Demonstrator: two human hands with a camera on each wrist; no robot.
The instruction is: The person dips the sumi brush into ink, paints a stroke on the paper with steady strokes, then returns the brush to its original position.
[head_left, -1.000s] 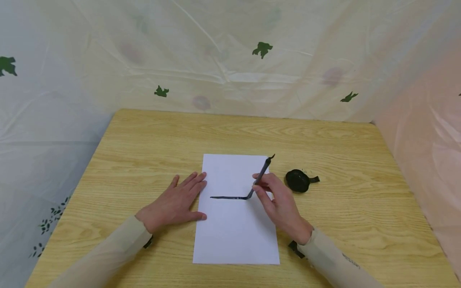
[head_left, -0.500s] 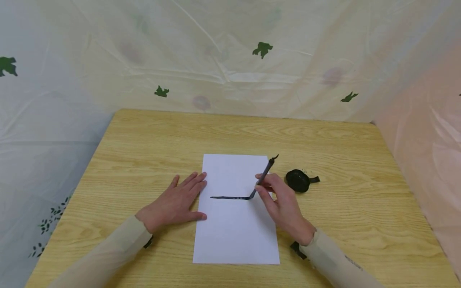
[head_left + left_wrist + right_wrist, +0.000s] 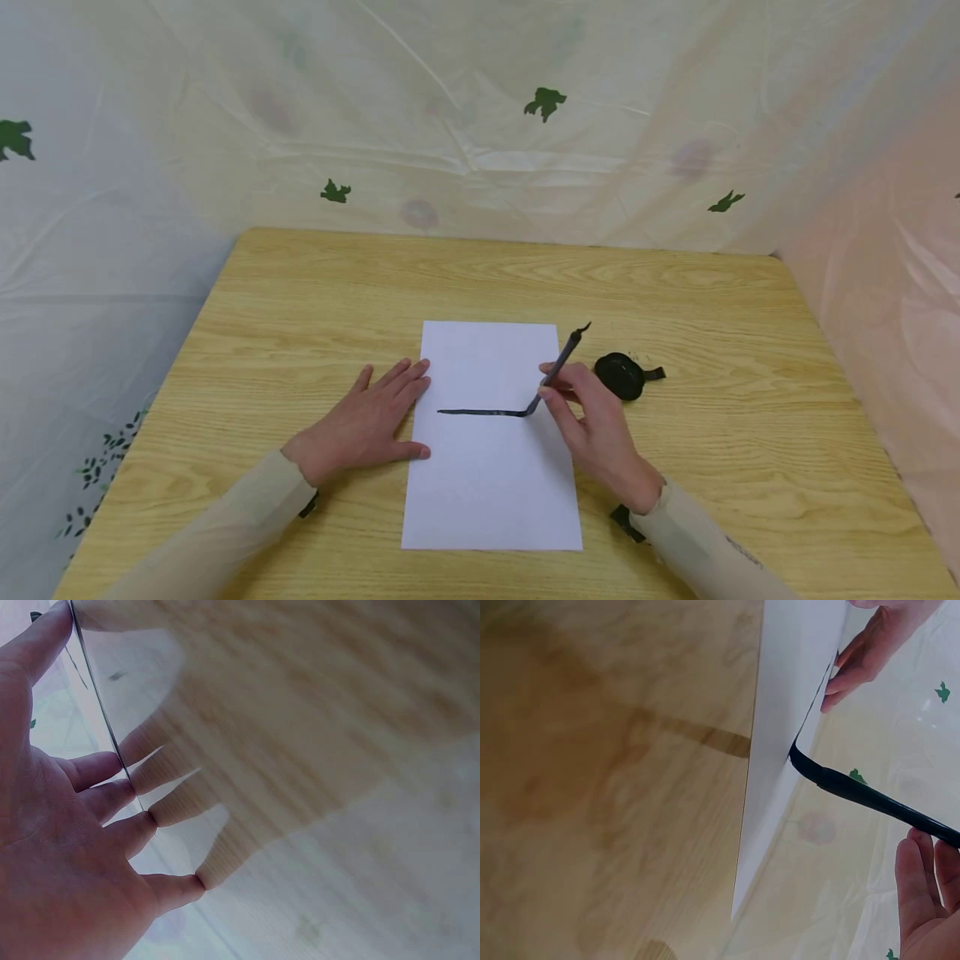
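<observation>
My right hand (image 3: 603, 433) pinches a black ink brush (image 3: 561, 358) between thumb and fingers, its handle leaning up to the right. The bent bristle tip meets the white paper (image 3: 487, 492) at the right end of a thin black horizontal line (image 3: 480, 412). In the right wrist view the brush (image 3: 862, 793) shows dark bristles curved against the sheet. My left hand (image 3: 363, 421) lies with fingers spread, fingertips and thumb on the paper's left edge. The left wrist view shows this palm (image 3: 67, 840) and the straight fingers from below.
A small black ink dish (image 3: 619, 377) with a short handle stands right of the paper, close to my right hand. The wooden table (image 3: 300, 283) is bounded by hanging pale sheeting (image 3: 450, 108) with green leaf shapes at the back and both sides.
My right hand has slid a little to the right with the brush, and the black line has grown longer that way. The left hand and paper stay put.
</observation>
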